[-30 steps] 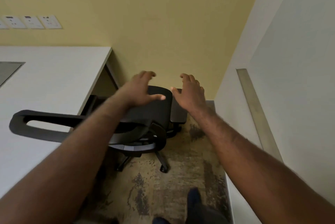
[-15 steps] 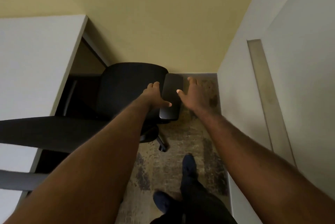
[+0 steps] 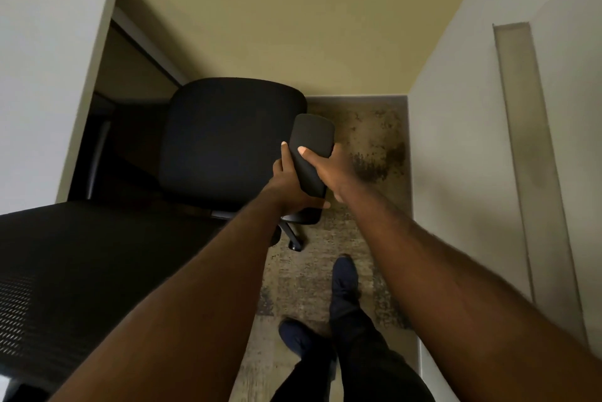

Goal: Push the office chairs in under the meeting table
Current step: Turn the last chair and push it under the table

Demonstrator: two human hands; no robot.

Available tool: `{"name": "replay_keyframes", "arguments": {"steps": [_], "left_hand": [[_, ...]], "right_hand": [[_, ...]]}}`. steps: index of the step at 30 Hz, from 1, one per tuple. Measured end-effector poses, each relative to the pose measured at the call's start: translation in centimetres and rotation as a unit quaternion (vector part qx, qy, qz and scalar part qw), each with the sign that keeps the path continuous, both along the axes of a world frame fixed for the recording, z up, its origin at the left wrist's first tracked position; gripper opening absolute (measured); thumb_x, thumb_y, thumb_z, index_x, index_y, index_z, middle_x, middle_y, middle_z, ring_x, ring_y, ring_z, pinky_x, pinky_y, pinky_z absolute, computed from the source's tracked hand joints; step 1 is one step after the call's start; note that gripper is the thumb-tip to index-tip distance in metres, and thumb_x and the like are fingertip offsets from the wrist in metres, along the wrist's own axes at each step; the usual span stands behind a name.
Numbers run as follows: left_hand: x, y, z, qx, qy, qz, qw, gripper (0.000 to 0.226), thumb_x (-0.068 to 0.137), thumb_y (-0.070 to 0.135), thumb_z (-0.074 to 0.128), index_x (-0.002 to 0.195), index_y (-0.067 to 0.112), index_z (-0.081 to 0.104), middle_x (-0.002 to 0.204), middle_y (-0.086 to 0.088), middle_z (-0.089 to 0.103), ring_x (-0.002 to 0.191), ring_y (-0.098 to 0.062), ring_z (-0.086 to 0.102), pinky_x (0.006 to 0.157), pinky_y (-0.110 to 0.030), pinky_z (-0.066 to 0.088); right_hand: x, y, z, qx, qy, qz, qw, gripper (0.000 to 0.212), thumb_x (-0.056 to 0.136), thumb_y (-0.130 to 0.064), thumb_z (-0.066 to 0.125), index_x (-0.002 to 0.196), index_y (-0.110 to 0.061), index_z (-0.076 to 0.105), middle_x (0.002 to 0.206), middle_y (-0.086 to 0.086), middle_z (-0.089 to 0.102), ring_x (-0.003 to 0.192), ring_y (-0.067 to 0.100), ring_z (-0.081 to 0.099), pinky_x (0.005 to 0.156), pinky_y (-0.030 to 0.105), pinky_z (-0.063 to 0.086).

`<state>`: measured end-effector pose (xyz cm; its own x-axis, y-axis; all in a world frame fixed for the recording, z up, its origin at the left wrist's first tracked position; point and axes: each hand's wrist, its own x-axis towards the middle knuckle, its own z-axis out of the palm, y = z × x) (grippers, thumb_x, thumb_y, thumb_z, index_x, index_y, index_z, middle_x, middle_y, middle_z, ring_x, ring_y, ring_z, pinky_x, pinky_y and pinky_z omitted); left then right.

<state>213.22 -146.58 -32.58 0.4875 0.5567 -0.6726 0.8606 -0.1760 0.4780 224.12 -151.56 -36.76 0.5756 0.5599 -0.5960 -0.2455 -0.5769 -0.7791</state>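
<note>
Both forearms stretched fwd and down, converging on black armrest pad (image 3: 311, 154) of office chair (image 3: 228, 141). Left hand (image 3: 286, 183) wrapped round pad's left edge and near end — index finger laid along the edge, thumb tucked under the near end. Right hand (image 3: 329, 170) on pad's right side, thumb pressed flat on top, fingers curled down the far side out of sight. Both hands closed on the same pad, just beside each other, approx touching at the near end.

Vs 0.5 s ago: hands then spread open and hovering either side of the pad, not gripping; now clamped on it. Camera closer in and lower; chair larger in frame.

Chair's seat beside white meeting table (image 3: 49, 75), left edge of seat near the dark gap under the tabletop, rest of the seat out on the patterned carpet (image 3: 368, 141). Pad's long axis running from near to far, tilted a little to the right at its far end, toward yellow wall (image 3: 293, 27). One caster leg (image 3: 293, 235) visible below the pad. Mesh back of a second chair (image 3: 81, 264) filling lower left, near the camera. Dark shoes (image 3: 343, 274) on carpet below the arms — white wall (image 3: 456, 141) at right.
</note>
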Motion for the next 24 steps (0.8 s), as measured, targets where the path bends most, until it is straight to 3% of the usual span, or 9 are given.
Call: {"name": "replay_keyframes", "arguments": {"steps": [5, 8, 12, 16, 21, 24], "left_hand": [[0.1, -0.2, -0.7, 0.001, -0.031, 0.034, 0.999, 0.154, 0.055, 0.035, 0.093, 0.146, 0.028, -0.031, 0.155, -0.009, 0.01, 0.14, -0.03, 0.026, 0.107, -0.047, 0.035], [0.1, -0.3, -0.8, 0.004, -0.04, 0.036, 0.999, 0.155, 0.054, 0.033, 0.094, 0.147, 0.027, -0.029, 0.153, -0.01, 0.015, 0.14, -0.03, 0.028, 0.107, -0.047, 0.035], [0.2, -0.2, -0.9, -0.001, -0.049, 0.047, 0.998, 0.157, 0.051, 0.031, 0.096, 0.147, 0.028, -0.028, 0.152, -0.01, 0.017, 0.141, -0.031, 0.026, 0.107, -0.048, 0.036], [0.4, 0.0, -1.2, -0.001, -0.06, 0.057, 0.997, 0.156, 0.051, 0.031, 0.096, 0.149, 0.028, -0.025, 0.154, -0.012, 0.015, 0.141, -0.032, 0.025, 0.106, -0.049, 0.037], [1.1, 0.2, -2.8, -0.003, -0.048, 0.081, 0.996, 0.151, 0.055, 0.027, 0.094, 0.148, 0.03, -0.025, 0.149, -0.013, 0.02, 0.136, -0.034, 0.032, 0.103, -0.049, 0.039], [1.2, -0.1, -4.9, -0.014, -0.014, 0.091, 0.996, 0.148, 0.057, 0.024, 0.092, 0.147, 0.034, -0.026, 0.147, -0.012, 0.019, 0.135, -0.036, 0.034, 0.102, -0.052, 0.04]], "right_hand": [[-0.9, 0.9, -1.2, 0.002, 0.112, -0.089, 0.99, 0.078, 0.056, -0.054, 0.087, 0.118, -0.018, 0.056, 0.104, 0.001, 0.065, 0.091, 0.02, 0.065, 0.077, 0.041, 0.058], [-0.8, 0.7, -1.5, 0.014, 0.155, -0.074, 0.985, 0.08, 0.047, -0.051, 0.091, 0.113, -0.017, 0.061, 0.102, 0.004, 0.069, 0.091, 0.023, 0.068, 0.076, 0.044, 0.059], [-0.2, 0.5, -1.4, 0.043, 0.262, -0.063, 0.962, 0.062, 0.052, -0.033, 0.094, 0.103, -0.009, 0.069, 0.094, 0.011, 0.074, 0.083, 0.028, 0.073, 0.067, 0.045, 0.06], [0.5, 0.8, -1.5, 0.044, 0.273, -0.056, 0.959, 0.059, 0.051, -0.03, 0.094, 0.1, -0.006, 0.071, 0.092, 0.013, 0.075, 0.082, 0.03, 0.073, 0.066, 0.045, 0.06], [0.7, 1.5, -3.0, 0.046, 0.238, -0.072, 0.968, 0.064, 0.048, -0.032, 0.094, 0.102, -0.006, 0.069, 0.093, 0.01, 0.074, 0.081, 0.026, 0.072, 0.059, 0.035, 0.058], [0.7, 1.6, -5.2, 0.025, 0.252, -0.062, 0.965, 0.074, 0.044, -0.033, 0.095, 0.107, -0.006, 0.067, 0.098, 0.01, 0.073, 0.085, 0.027, 0.072, 0.069, 0.041, 0.06]]}}
